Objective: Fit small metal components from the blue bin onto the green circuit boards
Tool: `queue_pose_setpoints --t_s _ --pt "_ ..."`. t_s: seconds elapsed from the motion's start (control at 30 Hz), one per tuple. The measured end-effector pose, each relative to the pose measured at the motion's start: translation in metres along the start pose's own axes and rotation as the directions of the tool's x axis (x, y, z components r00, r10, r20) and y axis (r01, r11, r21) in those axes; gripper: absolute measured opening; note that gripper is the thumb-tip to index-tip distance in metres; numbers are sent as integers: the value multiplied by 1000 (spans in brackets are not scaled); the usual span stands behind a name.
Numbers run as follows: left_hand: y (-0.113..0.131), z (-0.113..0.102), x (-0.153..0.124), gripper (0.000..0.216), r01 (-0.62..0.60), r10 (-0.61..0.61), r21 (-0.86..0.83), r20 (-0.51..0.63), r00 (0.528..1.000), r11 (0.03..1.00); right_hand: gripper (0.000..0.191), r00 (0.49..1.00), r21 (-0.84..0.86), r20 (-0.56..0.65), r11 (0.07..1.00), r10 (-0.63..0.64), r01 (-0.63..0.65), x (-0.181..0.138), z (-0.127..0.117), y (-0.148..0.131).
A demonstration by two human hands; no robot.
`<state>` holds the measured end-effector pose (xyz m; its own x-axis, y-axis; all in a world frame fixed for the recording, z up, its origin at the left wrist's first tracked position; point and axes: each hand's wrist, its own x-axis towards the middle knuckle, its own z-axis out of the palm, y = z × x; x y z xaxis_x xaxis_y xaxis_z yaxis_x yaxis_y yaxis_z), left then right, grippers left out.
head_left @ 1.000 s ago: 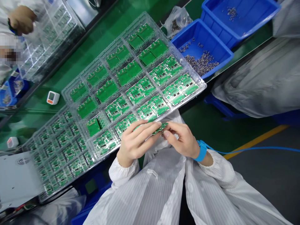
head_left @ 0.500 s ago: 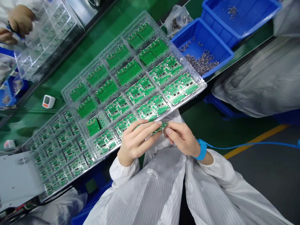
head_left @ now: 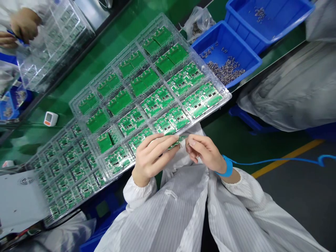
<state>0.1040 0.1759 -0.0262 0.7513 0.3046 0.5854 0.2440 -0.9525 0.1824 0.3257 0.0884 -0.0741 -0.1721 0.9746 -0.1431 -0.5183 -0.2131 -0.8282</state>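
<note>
My left hand (head_left: 154,157) grips a green circuit board (head_left: 181,139) at the tray's front edge. The fingers lie over most of the board, so only its right end shows. Just right of that end is my right hand (head_left: 203,150), with a blue wrist strap (head_left: 227,166). Its fingers are curled and the thumb is pressed to the index finger; anything small in them is hidden. Beyond both hands lies a clear plastic tray (head_left: 228,95) with green boards in its compartments, some populated side up, others plain side up. One compartment has a single board (head_left: 104,141) in it.
Two blue bins (head_left: 256,60) (head_left: 301,21) at upper right hold small metal parts (head_left: 228,70). A plastic bag (head_left: 198,21) lies beside them. A second tray of boards (head_left: 70,171) sits at left, near a white timer (head_left: 50,119). Another person's hands (head_left: 23,28) work at upper left.
My right hand has shifted slightly right, away from the board's end, leaving a small gap. My left hand stays with the board. The blue cord has moved.
</note>
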Motion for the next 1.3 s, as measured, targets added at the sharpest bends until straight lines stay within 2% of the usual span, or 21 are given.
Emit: queue_pose_setpoints --t_s 0.1,0.2,0.3,0.6,0.7,0.83,0.9,1.07,1.17,1.3 --pt "-1 -1 3 27 181 -172 134 -71 982 974 49 999 -3 -20 999 -34 34 -1 -2 0" --pt "-5 0 6 21 322 -323 284 -45 945 903 49 998 -1 -32 998 -59 59 -3 -4 1" --pt "-8 1 10 14 351 -375 339 6 927 873 49 996 -12 -46 997 -71 70 -4 -4 1" --pt "-7 0 17 14 386 -429 411 13 903 826 51 992 -88 -76 992 -98 91 -6 -8 -1" --pt "-6 -3 18 18 425 -437 343 -45 898 838 51 991 -114 -82 989 -109 99 -6 -9 -2" --pt "5 -7 21 28 449 -427 133 -164 889 883 49 988 -145 -87 983 -125 111 -7 -7 -4" --pt "14 -8 24 31 421 -414 35 -119 902 907 49 988 -186 -78 976 -134 117 -7 -4 -7" --pt "29 -5 31 30 360 -352 -142 79 933 922 47 980 -275 -11 943 -198 187 -4 5 -16" --pt "31 -3 32 26 383 -371 -188 99 923 904 44 977 -299 28 931 -212 211 -4 7 -20" --pt "31 -3 32 23 401 -397 -233 68 915 886 43 975 -362 53 906 -215 219 -2 6 -24"
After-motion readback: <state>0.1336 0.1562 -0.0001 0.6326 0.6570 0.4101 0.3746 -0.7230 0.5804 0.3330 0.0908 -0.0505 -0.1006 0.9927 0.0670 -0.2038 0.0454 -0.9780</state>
